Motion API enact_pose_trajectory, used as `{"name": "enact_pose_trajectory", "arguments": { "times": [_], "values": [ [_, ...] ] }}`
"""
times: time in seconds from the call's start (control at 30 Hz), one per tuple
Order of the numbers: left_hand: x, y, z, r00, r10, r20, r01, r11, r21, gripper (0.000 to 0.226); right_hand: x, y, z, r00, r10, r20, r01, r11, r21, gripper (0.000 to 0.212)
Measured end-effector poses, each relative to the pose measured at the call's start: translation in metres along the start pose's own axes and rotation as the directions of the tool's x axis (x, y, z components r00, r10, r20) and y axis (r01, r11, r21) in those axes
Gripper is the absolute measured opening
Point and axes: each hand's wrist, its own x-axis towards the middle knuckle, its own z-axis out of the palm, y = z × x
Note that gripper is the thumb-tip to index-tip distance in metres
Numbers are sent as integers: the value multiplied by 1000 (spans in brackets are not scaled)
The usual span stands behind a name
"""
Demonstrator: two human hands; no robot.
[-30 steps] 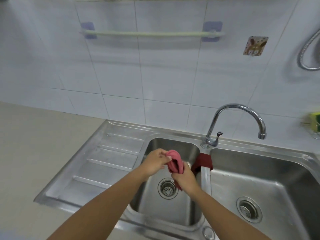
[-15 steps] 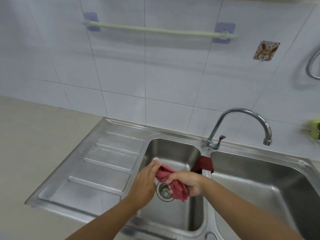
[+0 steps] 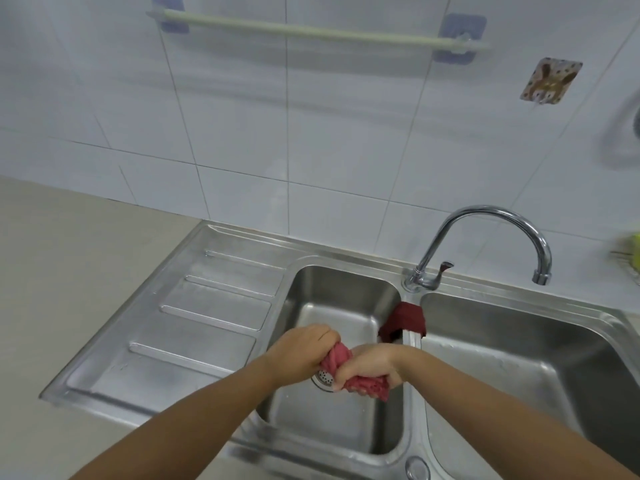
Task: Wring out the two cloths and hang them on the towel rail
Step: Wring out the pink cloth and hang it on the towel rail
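Note:
Over the left sink basin (image 3: 346, 306), both hands grip a twisted pink cloth (image 3: 339, 356). My left hand (image 3: 301, 353) clasps its upper end and my right hand (image 3: 370, 367) clasps the lower end, where a bunch of cloth sticks out below the fingers. A darker red cloth (image 3: 407, 318) is draped over the divider between the two basins, just behind my right hand. The pale green towel rail (image 3: 311, 31) runs across the tiled wall high above the sink and carries nothing.
A chrome tap (image 3: 485, 216) arches over the right basin (image 3: 519, 358). The ribbed steel drainboard (image 3: 194, 323) lies to the left, with beige counter (image 3: 69, 271) beyond. A sticker hook (image 3: 550, 79) and a hose are on the wall at right.
My hands have closed together on the pink cloth and twisted it tighter, low over the drain. The camera has tilted down and nearer to the sink.

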Motion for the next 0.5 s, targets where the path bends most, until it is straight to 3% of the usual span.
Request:
{"name": "enact_pose_trajectory", "arguments": {
  "times": [0.1, 0.2, 0.37, 0.5],
  "values": [
    [5, 2, 0, 990, -81, 111, 74, 995, 64, 18, 8, 0, 2, 956, -85, -281, 14, 969, -247, 15],
    [10, 3, 0, 970, -172, 170, 155, 982, 104, 22, 16, -2, 7, 879, -185, -439, -8, 916, -401, 16],
    [16, 7, 2, 930, -259, 261, 215, 959, 186, 18, 27, 4, 12, 770, -322, -551, -82, 807, -585, 14],
    [17, 9, 7, 904, -288, 315, 236, 952, 194, 19, 28, 7, 13, 757, -374, -536, -79, 761, -643, 9]
  ]
}}
